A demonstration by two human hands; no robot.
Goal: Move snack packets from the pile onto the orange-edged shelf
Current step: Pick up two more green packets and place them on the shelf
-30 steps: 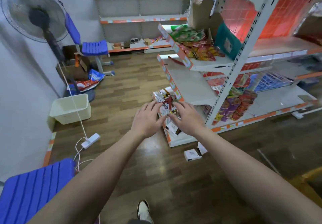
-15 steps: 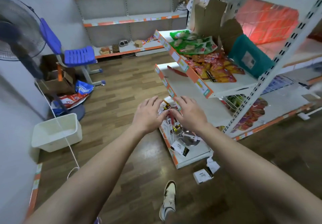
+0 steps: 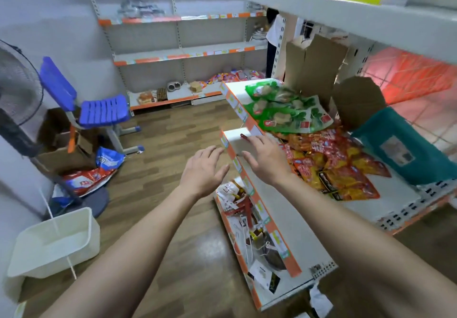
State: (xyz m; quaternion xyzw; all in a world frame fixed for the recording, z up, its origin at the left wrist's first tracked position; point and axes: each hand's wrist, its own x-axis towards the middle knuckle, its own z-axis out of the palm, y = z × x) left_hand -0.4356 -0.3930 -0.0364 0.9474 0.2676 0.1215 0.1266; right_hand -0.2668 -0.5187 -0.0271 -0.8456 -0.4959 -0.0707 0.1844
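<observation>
- The snack packets (image 3: 331, 159), red and orange, lie in a loose heap on the orange-edged shelf (image 3: 236, 103), to the right of the hands.
- Some green packets (image 3: 284, 112) lie on the same shelf, just behind the red heap and touching it.
- The right hand (image 3: 265, 160) is over the front corner of the middle shelf (image 3: 300, 241), one level lower. Its fingers are straight and spread, and it holds nothing.
- The left hand (image 3: 201, 170) is just beside the orange edge strip of this middle shelf, above the floor. Its fingers are also spread, and it is empty.
- Under both hands, on the bottom shelf, more packets and cards (image 3: 235, 194) lie mixed together.
- A cardboard box (image 3: 316, 68) stands behind the green packets, and a teal bag (image 3: 405, 149) lies to the right of the heap.
- On the floor at the left are a white bin (image 3: 54, 241), a blue chair (image 3: 103, 110) and a fan (image 3: 17, 90).
</observation>
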